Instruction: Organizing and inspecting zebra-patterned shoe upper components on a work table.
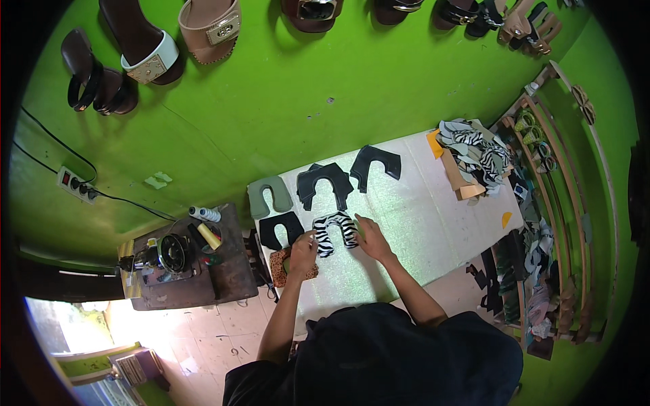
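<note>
A zebra-print U-shaped shoe upper piece lies on the white-topped table in front of me. My left hand is at its left edge, over a leopard-print piece that it partly covers; whether those bunched fingers pinch anything is hidden. At the zebra-print piece's right edge, my right hand has its fingers apart, thumb and forefinger beside the material. Further left lies a black U-shaped piece, with a grey-green one behind it. Overlapping black pieces and another black piece rest toward the wall.
A heap of offcuts covers the table's far right corner. To the left stands a dark worktable with thread spools and a machine. Wooden racks line the right side. Sandals hang along the green wall.
</note>
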`<act>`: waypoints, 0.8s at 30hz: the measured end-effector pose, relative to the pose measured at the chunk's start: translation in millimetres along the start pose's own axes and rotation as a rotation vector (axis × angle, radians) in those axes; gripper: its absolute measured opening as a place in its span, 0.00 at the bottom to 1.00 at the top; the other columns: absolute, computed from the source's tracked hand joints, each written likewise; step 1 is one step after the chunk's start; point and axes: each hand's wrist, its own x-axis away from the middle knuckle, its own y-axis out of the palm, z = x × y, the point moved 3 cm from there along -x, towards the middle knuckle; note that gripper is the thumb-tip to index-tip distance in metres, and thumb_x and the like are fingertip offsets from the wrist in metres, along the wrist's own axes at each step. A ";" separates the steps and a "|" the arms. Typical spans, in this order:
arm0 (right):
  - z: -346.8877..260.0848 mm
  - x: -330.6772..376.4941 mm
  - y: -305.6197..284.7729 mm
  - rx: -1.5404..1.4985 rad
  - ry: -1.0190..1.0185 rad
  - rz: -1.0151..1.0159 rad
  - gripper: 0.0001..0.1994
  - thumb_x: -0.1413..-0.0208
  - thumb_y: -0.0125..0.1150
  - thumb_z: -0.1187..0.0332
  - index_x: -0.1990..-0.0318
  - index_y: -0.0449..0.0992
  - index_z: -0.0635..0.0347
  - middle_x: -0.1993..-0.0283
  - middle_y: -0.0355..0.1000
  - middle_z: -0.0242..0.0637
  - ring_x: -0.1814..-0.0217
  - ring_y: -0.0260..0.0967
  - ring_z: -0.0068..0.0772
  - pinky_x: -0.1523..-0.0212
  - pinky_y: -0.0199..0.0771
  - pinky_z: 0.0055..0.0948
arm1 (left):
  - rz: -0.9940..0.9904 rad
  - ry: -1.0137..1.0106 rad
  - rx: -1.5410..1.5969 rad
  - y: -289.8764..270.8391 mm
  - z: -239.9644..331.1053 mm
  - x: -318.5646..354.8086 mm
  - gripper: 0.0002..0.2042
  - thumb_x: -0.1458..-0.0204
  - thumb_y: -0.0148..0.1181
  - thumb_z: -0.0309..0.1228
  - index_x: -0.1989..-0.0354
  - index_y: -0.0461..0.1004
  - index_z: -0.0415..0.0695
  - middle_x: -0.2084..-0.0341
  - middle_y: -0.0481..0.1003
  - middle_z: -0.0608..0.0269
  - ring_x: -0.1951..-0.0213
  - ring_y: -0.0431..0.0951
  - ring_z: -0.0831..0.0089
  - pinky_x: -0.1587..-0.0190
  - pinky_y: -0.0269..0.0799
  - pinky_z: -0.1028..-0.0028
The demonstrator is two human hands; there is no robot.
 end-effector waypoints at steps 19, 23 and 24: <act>-57.6 135.0 -127.4 -0.602 0.240 0.445 0.24 0.38 0.58 0.60 0.37 0.65 0.57 0.41 0.69 0.44 0.42 0.69 0.37 0.42 0.71 0.37 | -0.403 0.028 0.921 13.4 127.3 70.0 0.21 0.35 0.46 0.44 0.41 0.65 0.43 0.44 0.69 0.54 0.44 0.71 0.64 0.44 0.69 0.63; -51.6 171.6 -143.1 -0.624 0.274 0.508 0.24 0.37 0.58 0.61 0.37 0.65 0.58 0.42 0.69 0.43 0.43 0.69 0.34 0.42 0.71 0.35 | -0.463 0.067 0.944 33.8 157.6 84.9 0.22 0.35 0.46 0.43 0.40 0.63 0.42 0.43 0.68 0.52 0.44 0.71 0.63 0.43 0.69 0.62; -48.0 179.9 -149.5 -0.633 0.287 0.525 0.24 0.38 0.59 0.61 0.37 0.64 0.59 0.42 0.69 0.42 0.43 0.69 0.33 0.42 0.71 0.34 | -0.474 0.061 0.936 39.9 167.0 88.4 0.22 0.35 0.47 0.43 0.40 0.63 0.42 0.43 0.68 0.52 0.44 0.71 0.63 0.43 0.69 0.62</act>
